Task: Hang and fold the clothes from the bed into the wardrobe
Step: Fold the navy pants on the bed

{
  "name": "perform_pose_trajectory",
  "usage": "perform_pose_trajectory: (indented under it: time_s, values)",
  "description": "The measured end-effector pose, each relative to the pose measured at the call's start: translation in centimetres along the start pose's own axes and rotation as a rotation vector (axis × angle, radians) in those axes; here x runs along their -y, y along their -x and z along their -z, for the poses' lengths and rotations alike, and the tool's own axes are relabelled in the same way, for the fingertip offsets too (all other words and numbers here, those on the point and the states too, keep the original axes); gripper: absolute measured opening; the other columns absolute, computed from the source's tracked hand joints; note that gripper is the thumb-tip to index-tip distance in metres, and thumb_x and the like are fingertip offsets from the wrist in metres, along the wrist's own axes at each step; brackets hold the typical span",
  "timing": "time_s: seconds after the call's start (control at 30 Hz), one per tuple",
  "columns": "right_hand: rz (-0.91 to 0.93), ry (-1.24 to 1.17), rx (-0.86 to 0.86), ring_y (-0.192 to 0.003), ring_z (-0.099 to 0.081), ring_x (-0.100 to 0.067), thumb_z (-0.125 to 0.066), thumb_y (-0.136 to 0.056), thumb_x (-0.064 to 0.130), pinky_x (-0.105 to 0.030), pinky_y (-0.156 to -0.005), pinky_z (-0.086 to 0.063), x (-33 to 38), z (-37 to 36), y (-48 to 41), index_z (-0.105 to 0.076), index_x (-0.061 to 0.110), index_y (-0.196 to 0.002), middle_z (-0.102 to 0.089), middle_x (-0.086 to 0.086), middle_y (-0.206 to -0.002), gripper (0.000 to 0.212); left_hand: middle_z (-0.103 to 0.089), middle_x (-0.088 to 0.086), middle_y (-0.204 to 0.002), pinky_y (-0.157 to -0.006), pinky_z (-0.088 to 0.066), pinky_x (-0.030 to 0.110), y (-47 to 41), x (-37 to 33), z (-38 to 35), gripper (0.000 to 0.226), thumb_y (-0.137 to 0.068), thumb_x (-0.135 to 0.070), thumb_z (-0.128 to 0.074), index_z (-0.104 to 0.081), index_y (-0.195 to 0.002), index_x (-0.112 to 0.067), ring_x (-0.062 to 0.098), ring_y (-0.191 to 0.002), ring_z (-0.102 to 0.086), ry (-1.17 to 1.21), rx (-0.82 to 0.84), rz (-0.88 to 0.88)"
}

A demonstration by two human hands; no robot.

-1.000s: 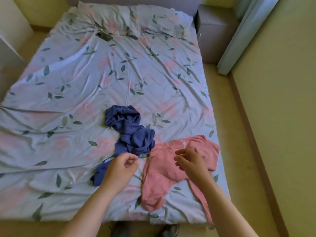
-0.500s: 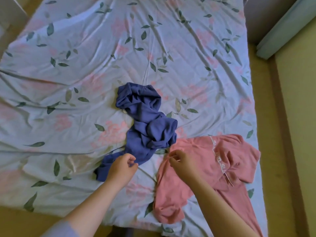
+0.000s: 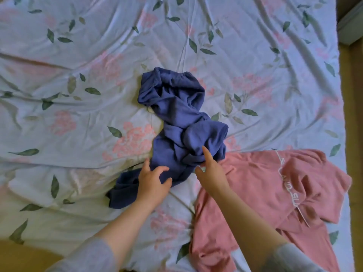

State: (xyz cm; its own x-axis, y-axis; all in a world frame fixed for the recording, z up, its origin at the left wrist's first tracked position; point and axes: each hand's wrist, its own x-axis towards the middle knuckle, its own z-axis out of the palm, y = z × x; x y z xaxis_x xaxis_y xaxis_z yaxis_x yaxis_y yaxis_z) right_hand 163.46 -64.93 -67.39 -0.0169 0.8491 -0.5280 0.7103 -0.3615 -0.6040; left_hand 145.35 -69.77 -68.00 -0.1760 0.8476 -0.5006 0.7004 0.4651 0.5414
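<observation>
Progress: early, in my judgement. Both garments lay on the bed (image 3: 78, 134), unfolded, and nothing visible had been hung or folded. The wardrobe was out of view, so anything already put away could not be checked.
Step in hand: picking up the blue garment (image 3: 176, 118), by the look of the reach.
Blue garment: crumpled and twisted in a long heap at the middle of the bed, its lower end trailing toward the near edge.
Pink garment: the pink garment (image 3: 255, 183), with a strip of white lettering (image 3: 288, 173), lay rumpled at the near right corner of the bed, just beside the blue one, with part of it going over the near edge.
Left hand: the left hand (image 3: 152, 183) was over the blue garment's lower end, its grip apart, fingers spread and lightly bent, nothing clamped yet.
Right hand: the right hand (image 3: 213, 173) had its grip apart too, with the forefinger straight and touching the blue heap's right-hand bulge.
Left to do: both garments to be sorted, folded or hung, and carried off.
Count: two garments, one blue and one pink; two hands; one bed; no hanger in view.
Surroundings: floor (image 3: 353, 114) ran along the bed's right edge.
</observation>
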Motion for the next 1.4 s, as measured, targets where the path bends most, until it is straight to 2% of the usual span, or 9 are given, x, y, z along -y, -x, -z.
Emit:
perform_pose_trajectory:
  time_s: [0.13,0.2,0.53,0.67,0.93,1.1,1.17,1.27,1.4]
  values:
    - [-0.014,0.084,-0.070,-0.082,-0.062,-0.032,-0.061,-0.085,0.014,-0.039,-0.072,-0.048,0.1,-0.4,-0.4,-0.069,0.002,-0.093,-0.069,-0.015,-0.083,0.017,-0.066,-0.003,-0.086,-0.072,-0.044,0.023,-1.2,-0.3,0.3,0.009,-0.084,-0.015,-0.068,-0.071,-0.092,-0.017,0.018,-0.087,-0.065,0.138,0.065,0.061]
    - [-0.048,0.027,-0.124,-0.067,-0.057,-0.027,-0.065,-0.083,0.022,-0.040,-0.065,-0.045,0.0,-0.2,0.6,-0.064,-0.002,-0.073,-0.064,-0.013,-0.069,0.025,-0.065,-0.010,-0.070,-0.064,-0.042,0.024,-0.9,-0.6,0.5,0.009,-0.082,-0.015,-0.070,-0.068,-0.075,-0.021,0.008,-0.069,-0.062,0.145,0.011,0.043]
    - [-0.124,-0.226,-0.286,-0.052,-0.031,-0.014,-0.063,-0.084,0.014,-0.032,-0.052,-0.027,0.3,7.5,9.5,-0.038,0.011,-0.058,-0.036,-0.003,-0.051,0.036,-0.052,-0.010,-0.064,-0.051,-0.034,0.024,4.2,-5.7,4.6,0.026,-0.079,-0.028,-0.074,-0.050,-0.076,-0.021,0.014,-0.060,-0.050,0.188,0.004,-0.001]
    - [-0.070,-0.212,-0.396,-0.047,-0.027,-0.007,-0.061,-0.083,0.011,-0.024,-0.047,-0.025,3.0,12.8,13.1,-0.037,0.011,-0.059,-0.032,0.004,-0.052,0.034,-0.029,-0.003,-0.053,-0.053,-0.021,0.033,6.6,-9.0,8.3,0.042,-0.087,-0.018,-0.063,-0.032,-0.059,-0.017,0.021,-0.057,-0.029,0.194,0.009,-0.120]
    - [0.140,-0.204,-0.590,-0.052,-0.035,-0.012,-0.061,-0.080,0.014,-0.030,-0.050,-0.029,11.8,25.1,20.8,-0.037,0.020,-0.060,-0.038,0.005,-0.054,0.032,-0.057,0.003,-0.069,-0.061,-0.039,0.025,13.5,-20.0,19.3,0.018,-0.094,-0.020,-0.057,-0.057,-0.079,-0.010,0.019,-0.067,-0.053,0.242,-0.151,-0.325]
    - [0.329,-0.233,-0.673,-0.054,-0.043,-0.005,-0.061,-0.080,0.008,-0.014,-0.049,-0.033,17.0,32.2,25.5,-0.045,0.023,-0.065,-0.046,0.009,-0.056,0.027,-0.037,0.001,-0.061,-0.051,-0.029,0.018,18.7,-28.3,26.6,0.032,-0.095,-0.016,-0.053,-0.036,-0.068,-0.011,0.012,-0.057,-0.034,0.306,-0.274,-0.545]
    - [0.361,-0.226,-0.632,-0.072,-0.057,0.000,-0.061,-0.084,0.010,-0.018,-0.064,-0.044,18.6,34.6,27.2,-0.057,0.028,-0.088,-0.061,0.013,-0.079,0.018,-0.035,0.005,-0.063,-0.051,-0.028,0.019,20.8,-31.3,28.9,0.033,-0.096,-0.015,-0.053,-0.034,-0.069,-0.007,0.011,-0.057,-0.032,0.322,-0.289,-0.647]
    - [0.355,-0.202,-0.555,-0.123,-0.053,-0.020,-0.061,-0.090,0.014,-0.039,-0.099,-0.046,20.3,37.5,29.5,-0.045,0.024,-0.139,-0.055,0.001,-0.136,0.053,-0.039,0.008,-0.065,-0.054,-0.028,0.019,23.7,-35.4,32.0,0.031,-0.096,-0.014,-0.053,-0.038,-0.071,-0.003,0.014,-0.061,-0.036,0.358,-0.314,-0.772]
    - [0.444,-0.255,-0.551,-0.124,-0.052,-0.019,-0.067,-0.089,0.013,-0.033,-0.101,-0.044,21.2,39.2,32.2,-0.046,0.020,-0.139,-0.052,-0.002,-0.139,0.055,-0.043,-0.008,-0.061,-0.057,-0.033,0.016,26.8,-40.0,34.5,0.033,-0.096,-0.011,-0.053,-0.044,-0.066,-0.020,0.007,-0.061,-0.041,0.393,-0.370,-0.917]
